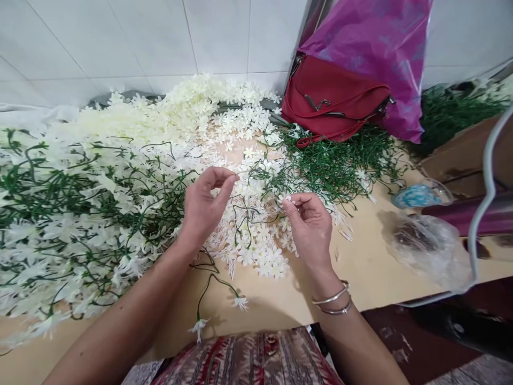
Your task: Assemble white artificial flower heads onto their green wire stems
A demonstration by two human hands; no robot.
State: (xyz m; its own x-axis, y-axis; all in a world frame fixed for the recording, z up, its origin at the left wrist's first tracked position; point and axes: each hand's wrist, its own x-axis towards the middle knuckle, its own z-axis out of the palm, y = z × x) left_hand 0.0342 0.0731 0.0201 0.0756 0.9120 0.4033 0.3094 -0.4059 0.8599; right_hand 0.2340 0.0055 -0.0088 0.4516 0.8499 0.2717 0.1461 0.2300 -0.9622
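Observation:
Over a heap of loose white artificial flowers (272,262), my left hand (203,206) is closed, thumb and forefinger pinched together. Whatever lies between those fingertips is too small to name. A small white artificial flower (285,199) is pinched between the thumb and forefinger of my right hand (311,230). Green plastic stems (248,222) lie between the two hands. To the left spreads a big pile of green stems with white flowers (80,214) on them. One forked stem with white blooms (240,303) hangs toward the table's front edge.
A heap of green stems (332,166) lies at right, below a red handbag (332,96) and a purple plastic bag (377,43). Cream flowers (176,109) are piled along the tiled wall. A clear plastic bag (428,246), a white cable (483,203) and a cardboard box (460,152) are farther right.

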